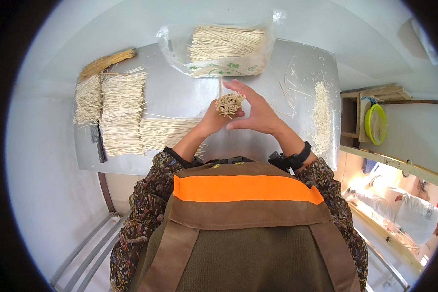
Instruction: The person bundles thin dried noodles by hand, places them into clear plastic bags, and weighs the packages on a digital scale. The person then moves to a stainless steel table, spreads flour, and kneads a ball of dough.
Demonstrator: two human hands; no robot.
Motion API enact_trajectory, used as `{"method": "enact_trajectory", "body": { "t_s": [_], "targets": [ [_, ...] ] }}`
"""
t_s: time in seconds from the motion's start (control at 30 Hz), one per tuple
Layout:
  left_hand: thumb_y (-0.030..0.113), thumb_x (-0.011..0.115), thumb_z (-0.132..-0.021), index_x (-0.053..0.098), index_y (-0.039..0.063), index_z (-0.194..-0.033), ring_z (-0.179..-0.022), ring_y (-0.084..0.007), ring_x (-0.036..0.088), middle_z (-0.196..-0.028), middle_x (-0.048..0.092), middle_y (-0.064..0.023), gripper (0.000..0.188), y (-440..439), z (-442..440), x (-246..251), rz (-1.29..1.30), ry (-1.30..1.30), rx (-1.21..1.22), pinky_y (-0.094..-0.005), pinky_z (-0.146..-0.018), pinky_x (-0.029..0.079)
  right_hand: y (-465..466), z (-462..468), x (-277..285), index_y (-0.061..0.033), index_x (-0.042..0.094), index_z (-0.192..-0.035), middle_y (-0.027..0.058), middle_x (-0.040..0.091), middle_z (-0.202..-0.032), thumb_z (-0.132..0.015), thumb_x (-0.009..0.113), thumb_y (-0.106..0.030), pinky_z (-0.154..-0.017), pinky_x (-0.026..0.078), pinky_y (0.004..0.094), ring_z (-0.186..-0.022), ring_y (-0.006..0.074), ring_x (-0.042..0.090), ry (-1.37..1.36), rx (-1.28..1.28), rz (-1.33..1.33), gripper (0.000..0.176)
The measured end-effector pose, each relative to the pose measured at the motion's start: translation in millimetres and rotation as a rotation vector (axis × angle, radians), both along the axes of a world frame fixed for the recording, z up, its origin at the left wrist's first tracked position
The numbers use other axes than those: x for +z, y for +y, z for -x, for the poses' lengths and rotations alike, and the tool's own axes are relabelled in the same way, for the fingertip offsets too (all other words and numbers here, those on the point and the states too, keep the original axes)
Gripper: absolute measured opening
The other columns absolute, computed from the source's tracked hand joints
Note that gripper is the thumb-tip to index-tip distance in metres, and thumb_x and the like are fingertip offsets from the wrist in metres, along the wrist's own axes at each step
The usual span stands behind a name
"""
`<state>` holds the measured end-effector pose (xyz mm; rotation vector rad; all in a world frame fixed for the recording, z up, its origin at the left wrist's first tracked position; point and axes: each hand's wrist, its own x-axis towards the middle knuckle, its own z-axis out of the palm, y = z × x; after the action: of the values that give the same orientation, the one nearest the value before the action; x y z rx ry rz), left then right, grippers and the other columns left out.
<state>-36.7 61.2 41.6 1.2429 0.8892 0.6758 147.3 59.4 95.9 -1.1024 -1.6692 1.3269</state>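
My left hand (213,121) grips an upright bundle of thin pale sticks (228,104), which look like dried noodles; their cut ends face up at me. One longer strand stands out beyond the bundle's far side. My right hand (261,112) is curved around the bundle's right side, thumb and fingers spread apart; whether a fingertip touches it is unclear. Beneath my left forearm lies a loose layer of the sticks (168,130). Past my hands, a clear plastic bag (171,58) with green print holds more sticks (226,42).
On the metal tabletop (241,142), stacked sticks (124,113) fill the left side, near a knife (100,148) and a straw hand broom (107,64). Short broken pieces (321,118) form a strip at right. A yellow-green basin (375,124) stands beyond the right edge.
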Motion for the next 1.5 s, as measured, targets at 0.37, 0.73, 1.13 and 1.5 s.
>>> {"method": "enact_trajectory", "body": {
  "t_s": [0.37,0.73,1.13,1.5],
  "targets": [
    [0.014,0.07,-0.079,0.054,0.005,-0.121,-0.111,-0.0248,0.057,-0.116,0.06,-0.0107,0.046,0,-3,-48,-0.298,0.165,-0.067,-0.0362,-0.093,0.047,7,24,-29,-0.0135,0.058,-0.122,0.0055,0.064,-0.116,-0.062,0.088,-0.021,-0.108,0.036,0.0413,-0.12,0.0236,0.054,0.138,0.078,0.123,0.068],
    [0.017,0.072,-0.08,0.053,0.008,-0.119,-0.103,-0.0179,0.058,-0.111,0.06,-0.0056,0.045,-5,-5,-44,-0.075,0.077,0.018,-0.0332,-0.086,0.05,5,23,-20,-0.0127,0.06,-0.12,0.0052,0.065,-0.104,-0.064,0.086,-0.027,-0.108,0.035,0.0432,-0.103,0.0193,0.062,0.21,0.045,0.154,0.064],
    [0.018,0.073,-0.077,0.052,0.004,-0.117,-0.104,-0.0205,0.058,-0.11,0.06,-0.0084,0.047,-6,-22,-57,-0.141,0.004,0.023,-0.0339,-0.089,0.048,4,8,-33,-0.012,0.059,-0.121,0.0054,0.062,-0.117,-0.068,0.083,-0.021,-0.105,0.038,0.0416,-0.106,0.0196,0.06,0.111,0.147,0.03,0.059],
    [0.017,0.074,-0.075,0.052,0.005,-0.119,-0.107,-0.0209,0.058,-0.115,0.059,-0.0087,0.05,-10,-27,-65,-0.154,0.095,0.028,-0.0344,-0.09,0.048,2,10,-18,-0.0084,0.051,-0.128,0.0054,0.061,-0.115,-0.066,0.084,-0.016,-0.099,0.044,0.0362,-0.108,0.0204,0.059,0.362,-0.001,0.099,0.071]
  ]
}}
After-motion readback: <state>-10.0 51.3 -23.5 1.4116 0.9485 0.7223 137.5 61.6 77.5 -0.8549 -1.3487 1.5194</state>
